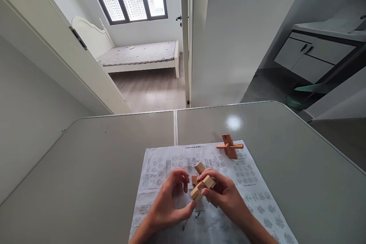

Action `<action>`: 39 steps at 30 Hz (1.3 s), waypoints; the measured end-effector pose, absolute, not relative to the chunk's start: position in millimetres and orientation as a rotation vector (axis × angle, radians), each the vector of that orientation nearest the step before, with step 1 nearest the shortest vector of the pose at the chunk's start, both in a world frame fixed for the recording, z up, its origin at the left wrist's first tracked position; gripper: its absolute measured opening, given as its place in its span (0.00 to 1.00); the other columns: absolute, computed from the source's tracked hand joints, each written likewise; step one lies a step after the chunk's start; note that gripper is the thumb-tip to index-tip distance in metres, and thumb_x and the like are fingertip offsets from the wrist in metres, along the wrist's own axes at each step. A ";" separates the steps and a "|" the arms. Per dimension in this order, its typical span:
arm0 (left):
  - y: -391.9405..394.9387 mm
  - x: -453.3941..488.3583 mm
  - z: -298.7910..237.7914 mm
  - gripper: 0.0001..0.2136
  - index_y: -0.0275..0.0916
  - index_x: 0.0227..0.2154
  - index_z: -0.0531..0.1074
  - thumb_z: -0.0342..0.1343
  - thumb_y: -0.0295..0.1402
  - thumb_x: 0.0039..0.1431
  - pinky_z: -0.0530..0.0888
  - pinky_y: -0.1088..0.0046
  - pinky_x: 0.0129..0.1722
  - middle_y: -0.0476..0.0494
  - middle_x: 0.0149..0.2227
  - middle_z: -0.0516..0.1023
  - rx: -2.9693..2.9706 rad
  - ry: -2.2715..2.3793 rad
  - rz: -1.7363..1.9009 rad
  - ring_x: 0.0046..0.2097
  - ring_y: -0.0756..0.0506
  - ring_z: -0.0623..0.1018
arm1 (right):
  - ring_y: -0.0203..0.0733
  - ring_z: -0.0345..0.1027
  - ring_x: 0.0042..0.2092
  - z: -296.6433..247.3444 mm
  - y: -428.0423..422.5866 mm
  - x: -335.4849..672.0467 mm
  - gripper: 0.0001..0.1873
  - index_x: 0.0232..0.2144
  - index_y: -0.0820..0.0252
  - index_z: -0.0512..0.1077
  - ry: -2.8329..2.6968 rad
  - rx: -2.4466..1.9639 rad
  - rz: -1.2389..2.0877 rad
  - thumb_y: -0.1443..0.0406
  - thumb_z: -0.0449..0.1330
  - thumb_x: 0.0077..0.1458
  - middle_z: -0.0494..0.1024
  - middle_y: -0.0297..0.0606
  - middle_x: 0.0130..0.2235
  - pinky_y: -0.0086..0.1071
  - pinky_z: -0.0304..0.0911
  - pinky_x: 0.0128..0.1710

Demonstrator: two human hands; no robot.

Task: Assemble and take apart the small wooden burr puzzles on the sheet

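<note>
My right hand (224, 190) grips a partly joined wooden burr puzzle (201, 185), made of pale notched blocks crossing one another, just above a printed sheet. Beside it on the left, my left hand (174, 196) has its thumb and fingers spread apart in a curve. The left thumb tip is close to the lowest block; whether it touches cannot be made out. Part of the puzzle is hidden behind my right fingers. A second, darker wooden cross-shaped puzzle (230, 146) stands at the sheet's far right corner.
The instruction sheet (160, 152) with small printed diagrams lies under both hands on a grey table (85, 167). A seam crosses the tabletop. Beyond its far edge are a doorway, a bed (140, 53), a window, and a cabinet (314, 51) at right.
</note>
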State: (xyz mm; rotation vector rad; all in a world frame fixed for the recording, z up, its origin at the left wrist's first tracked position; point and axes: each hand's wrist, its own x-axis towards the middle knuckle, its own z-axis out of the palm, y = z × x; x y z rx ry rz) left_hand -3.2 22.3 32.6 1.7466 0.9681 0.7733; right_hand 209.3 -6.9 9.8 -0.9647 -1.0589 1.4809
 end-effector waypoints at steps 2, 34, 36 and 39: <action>21.7 -4.0 37.9 0.16 0.41 0.44 0.69 0.64 0.33 0.54 0.73 0.73 0.36 0.47 0.37 0.73 1.741 0.907 0.697 0.34 0.48 0.72 | 0.39 0.67 0.33 8.0 -6.1 210.0 0.14 0.38 0.54 0.79 -1.088 -1.017 1.412 0.53 0.73 0.56 0.74 0.34 0.37 0.30 0.66 0.31; 29.2 -5.5 38.0 0.33 0.42 0.69 0.56 0.61 0.44 0.67 0.76 0.64 0.44 0.45 0.35 0.83 1.294 0.853 0.653 0.35 0.45 0.81 | 0.51 0.78 0.52 13.6 -10.4 210.9 0.20 0.54 0.53 0.74 -1.172 -1.110 1.478 0.51 0.63 0.66 0.83 0.42 0.47 0.42 0.71 0.55; 29.5 -6.4 34.9 0.32 0.43 0.68 0.58 0.63 0.41 0.66 0.76 0.64 0.45 0.45 0.37 0.83 1.307 0.867 0.646 0.36 0.45 0.81 | 0.50 0.77 0.51 13.9 -10.9 210.1 0.18 0.51 0.53 0.75 -1.248 -1.165 1.385 0.51 0.64 0.65 0.83 0.41 0.47 0.40 0.72 0.53; 28.5 -7.5 29.4 0.32 0.45 0.66 0.62 0.66 0.35 0.61 0.75 0.67 0.44 0.46 0.39 0.82 1.332 0.921 0.645 0.38 0.45 0.80 | 0.48 0.78 0.46 13.6 -11.0 209.2 0.16 0.49 0.52 0.77 -1.394 -1.214 1.235 0.50 0.62 0.66 0.84 0.39 0.45 0.39 0.72 0.50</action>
